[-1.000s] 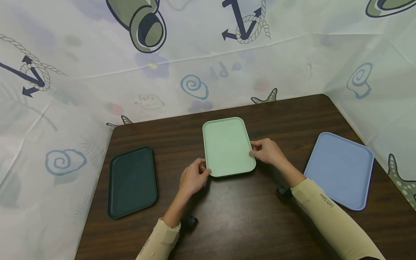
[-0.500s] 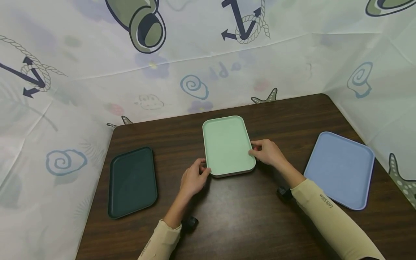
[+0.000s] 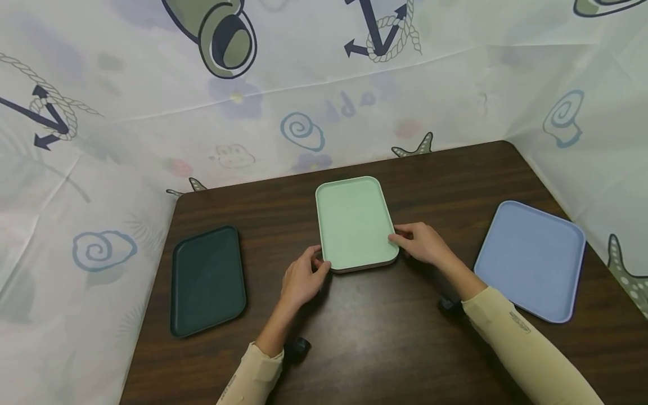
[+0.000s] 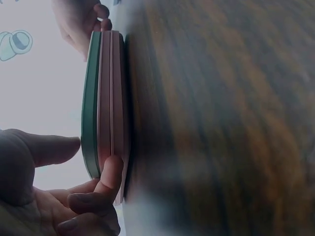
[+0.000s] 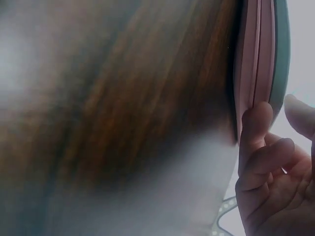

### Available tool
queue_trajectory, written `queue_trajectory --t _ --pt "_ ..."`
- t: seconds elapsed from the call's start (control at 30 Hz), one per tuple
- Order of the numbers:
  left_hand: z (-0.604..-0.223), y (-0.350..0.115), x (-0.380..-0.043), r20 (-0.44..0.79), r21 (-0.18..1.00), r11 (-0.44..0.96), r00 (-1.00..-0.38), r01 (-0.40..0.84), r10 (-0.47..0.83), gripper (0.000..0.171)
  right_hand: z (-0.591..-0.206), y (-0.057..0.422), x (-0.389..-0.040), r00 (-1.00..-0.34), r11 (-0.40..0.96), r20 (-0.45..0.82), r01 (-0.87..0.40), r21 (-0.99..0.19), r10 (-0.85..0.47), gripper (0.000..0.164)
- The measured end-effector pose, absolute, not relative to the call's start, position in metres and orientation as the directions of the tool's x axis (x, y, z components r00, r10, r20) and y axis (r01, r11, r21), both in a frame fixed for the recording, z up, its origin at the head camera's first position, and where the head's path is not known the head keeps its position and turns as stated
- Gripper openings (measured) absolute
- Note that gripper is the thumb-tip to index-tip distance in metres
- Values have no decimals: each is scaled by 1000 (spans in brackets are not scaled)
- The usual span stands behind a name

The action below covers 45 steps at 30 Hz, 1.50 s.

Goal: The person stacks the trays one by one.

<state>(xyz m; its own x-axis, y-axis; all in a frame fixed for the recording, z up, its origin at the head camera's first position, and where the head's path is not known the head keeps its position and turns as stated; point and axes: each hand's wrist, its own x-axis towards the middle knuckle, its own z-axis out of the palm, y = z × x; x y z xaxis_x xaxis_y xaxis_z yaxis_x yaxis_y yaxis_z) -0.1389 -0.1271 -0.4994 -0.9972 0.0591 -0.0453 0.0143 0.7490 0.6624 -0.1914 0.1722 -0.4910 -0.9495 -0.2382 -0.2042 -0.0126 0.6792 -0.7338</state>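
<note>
A light green tray point(image 3: 354, 222) lies on top of pink trays point(image 4: 110, 88) in one stack at the middle of the table. My left hand point(image 3: 302, 278) holds the stack at its near left corner. In the left wrist view its thumb meets the green rim and a curled finger presses the pink edges. On the right side, my right hand point(image 3: 424, 243) holds the stack with its thumb at the green rim and a finger against the pink edges point(image 5: 256, 54). Dark shadow under the stack hides whether its base touches the table.
A dark green tray point(image 3: 208, 281) lies on the brown wooden table point(image 3: 374, 337) to the left. To the right lies a blue tray point(image 3: 531, 259), close to my right sleeve point(image 3: 526, 337). A printed cloth point(image 3: 202, 140) hangs behind the table.
A pinkish edge has come into sight under the light green tray's near side. My right hand has shifted slightly to the right. The head view has tilted a little downward.
</note>
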Motion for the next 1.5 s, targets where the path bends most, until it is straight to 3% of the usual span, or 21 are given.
queue_trajectory --t 0.43,0.7,0.93,1.07,1.23,1.33,1.5 --pt "-492 -128 -134 19 637 770 -999 36 32 42 -479 199 -159 -951 654 -175 -36 -756 -255 54" --pt "-481 -112 -126 321 536 806 -944 252 81 38 -464 245 -128 -984 629 -88 -31 -776 -158 50" --pt "-473 -74 -118 456 503 708 -848 496 270 22 -464 311 -96 -997 609 -34 67 -790 66 47" --pt "-470 -43 -113 400 482 604 -773 634 492 24 -465 347 -78 -964 663 -44 213 -718 261 52" --pt "-469 -3 -113 122 487 526 -650 698 750 45 -475 382 -63 -878 650 -66 400 -646 475 57" --pt "-475 19 -119 -11 515 552 -638 656 770 53 -500 412 -60 -836 554 -88 433 -711 541 49" --pt "-490 55 -133 -101 561 600 -672 571 734 62 -564 467 -57 -829 514 -98 429 -743 550 61"
